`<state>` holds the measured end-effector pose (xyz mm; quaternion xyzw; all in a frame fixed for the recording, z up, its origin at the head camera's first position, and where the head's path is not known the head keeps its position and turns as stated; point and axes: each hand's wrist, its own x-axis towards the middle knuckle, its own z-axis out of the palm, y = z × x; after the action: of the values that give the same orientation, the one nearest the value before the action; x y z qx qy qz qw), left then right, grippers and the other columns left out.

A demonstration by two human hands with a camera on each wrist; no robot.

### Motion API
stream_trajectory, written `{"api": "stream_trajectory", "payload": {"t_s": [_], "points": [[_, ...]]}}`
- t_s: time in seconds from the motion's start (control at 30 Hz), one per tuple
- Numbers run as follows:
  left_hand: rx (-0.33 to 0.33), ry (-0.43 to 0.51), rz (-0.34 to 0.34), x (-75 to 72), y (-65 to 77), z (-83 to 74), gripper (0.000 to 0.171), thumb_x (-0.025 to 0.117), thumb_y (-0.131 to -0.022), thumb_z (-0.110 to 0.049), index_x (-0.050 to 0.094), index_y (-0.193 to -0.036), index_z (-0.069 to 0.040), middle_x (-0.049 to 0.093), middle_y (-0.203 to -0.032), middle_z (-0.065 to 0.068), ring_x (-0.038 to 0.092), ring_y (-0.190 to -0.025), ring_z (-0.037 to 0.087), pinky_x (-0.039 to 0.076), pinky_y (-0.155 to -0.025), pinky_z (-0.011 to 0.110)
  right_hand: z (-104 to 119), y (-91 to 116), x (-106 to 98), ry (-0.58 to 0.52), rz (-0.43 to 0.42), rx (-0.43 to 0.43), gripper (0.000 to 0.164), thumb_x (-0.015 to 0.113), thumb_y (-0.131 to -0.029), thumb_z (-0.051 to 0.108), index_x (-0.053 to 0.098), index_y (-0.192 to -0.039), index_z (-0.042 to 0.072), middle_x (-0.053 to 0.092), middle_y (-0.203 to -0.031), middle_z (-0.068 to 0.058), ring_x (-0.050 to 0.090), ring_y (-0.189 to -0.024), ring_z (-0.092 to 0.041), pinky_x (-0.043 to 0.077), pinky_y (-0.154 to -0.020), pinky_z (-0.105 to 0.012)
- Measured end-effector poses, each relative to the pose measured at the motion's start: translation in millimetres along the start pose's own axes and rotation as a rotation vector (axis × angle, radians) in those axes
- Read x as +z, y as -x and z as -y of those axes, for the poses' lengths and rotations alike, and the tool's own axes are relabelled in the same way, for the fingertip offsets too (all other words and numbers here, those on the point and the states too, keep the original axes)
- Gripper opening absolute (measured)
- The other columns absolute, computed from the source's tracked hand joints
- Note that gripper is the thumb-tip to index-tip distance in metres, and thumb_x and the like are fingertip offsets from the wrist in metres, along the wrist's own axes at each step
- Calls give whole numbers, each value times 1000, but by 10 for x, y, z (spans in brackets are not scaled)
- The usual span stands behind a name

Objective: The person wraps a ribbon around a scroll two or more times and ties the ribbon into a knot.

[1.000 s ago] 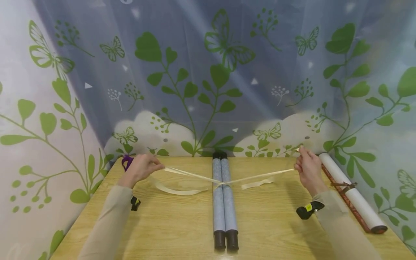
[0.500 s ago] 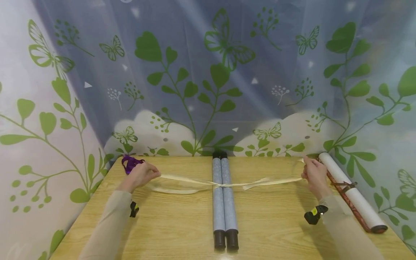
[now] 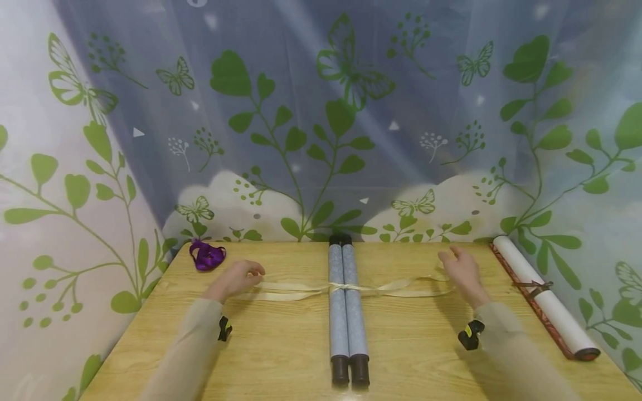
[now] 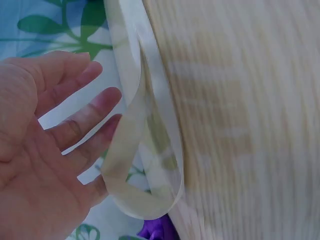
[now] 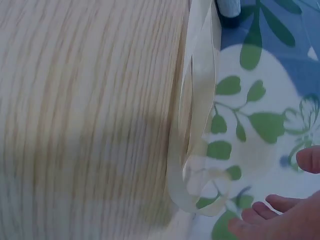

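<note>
Two grey-blue rolled scrolls (image 3: pixel 346 323) with dark end caps lie side by side on the wooden table. A cream ribbon (image 3: pixel 301 288) crosses them and is knotted on top, with loose tails spreading left and right. My left hand (image 3: pixel 239 277) hovers by the left tail, its fingers relaxed and holding nothing. In the left wrist view the looped ribbon (image 4: pixel 162 90) hangs just beyond the fingertips. My right hand (image 3: pixel 461 271) is beside the right tail, fingers loose. The right wrist view shows the ribbon loop (image 5: pixel 204 85) apart from that hand (image 5: pixel 285 215).
A bundle of purple ribbon (image 3: pixel 208 256) lies at the table's back left. Along the right edge rests a white and red scroll (image 3: pixel 551 306) tied with a brown cord. A leaf-patterned curtain (image 3: pixel 281 111) hangs behind the table (image 3: pixel 281 356).
Both hands have let go of the pulled ribbon tails, which have dropped slack toward the table. The left hand has shifted right, uncovering the purple ribbon; the right hand has moved slightly left.
</note>
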<state>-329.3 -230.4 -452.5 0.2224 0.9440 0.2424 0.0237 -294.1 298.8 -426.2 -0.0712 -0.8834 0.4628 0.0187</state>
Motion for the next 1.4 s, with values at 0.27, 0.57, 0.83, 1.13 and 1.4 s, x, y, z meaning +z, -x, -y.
{"api": "stream_trajectory", "payload": {"t_s": [0.27, 0.57, 0.83, 1.13, 1.4], "points": [[22, -78, -66, 230, -134, -281, 16, 61, -93, -13, 72, -102, -6, 73, -97, 9, 66, -95, 30, 47, -91, 53, 125, 19, 309, 110, 100, -161, 49, 45, -104, 27, 46, -141, -5, 38, -149, -30, 33, -138, -49, 35, -106, -63], [83, -6, -36, 484, -310, -632, 15, 62, -95, -13, 72, -102, -5, 72, -100, 9, 67, -97, 26, 53, -88, 44, 279, 119, 752, 174, 357, -341, 35, 54, -101, 20, 62, -127, -2, 61, -131, -22, 54, -124, -42, 45, -100, -55], [159, 35, 21, 672, -411, -927, 29, 61, -97, -22, 66, -118, -4, 70, -113, 13, 65, -105, 28, 51, -92, 44, 372, 155, 1123, 178, 445, -504, 30, 61, -97, 17, 66, -120, -1, 70, -115, -16, 65, -108, -31, 52, -91, -44], [137, 31, 42, 801, -475, -1124, 25, 62, -95, -20, 63, -118, -12, 70, -93, 6, 64, -81, 19, 52, -74, 34, 405, 153, 1264, 169, 378, -519, 13, 64, -93, 11, 68, -104, 5, 71, -92, -10, 64, -81, -16, 51, -69, -30], [128, 93, 53, 732, -496, -1107, 19, 59, -99, -20, 73, -99, -8, 72, -85, 3, 57, -68, 6, 49, -63, 23, 435, 141, 1236, 221, 286, -541, 14, 64, -94, 12, 75, -99, 7, 73, -89, -4, 58, -75, -10, 48, -67, -27]]}}
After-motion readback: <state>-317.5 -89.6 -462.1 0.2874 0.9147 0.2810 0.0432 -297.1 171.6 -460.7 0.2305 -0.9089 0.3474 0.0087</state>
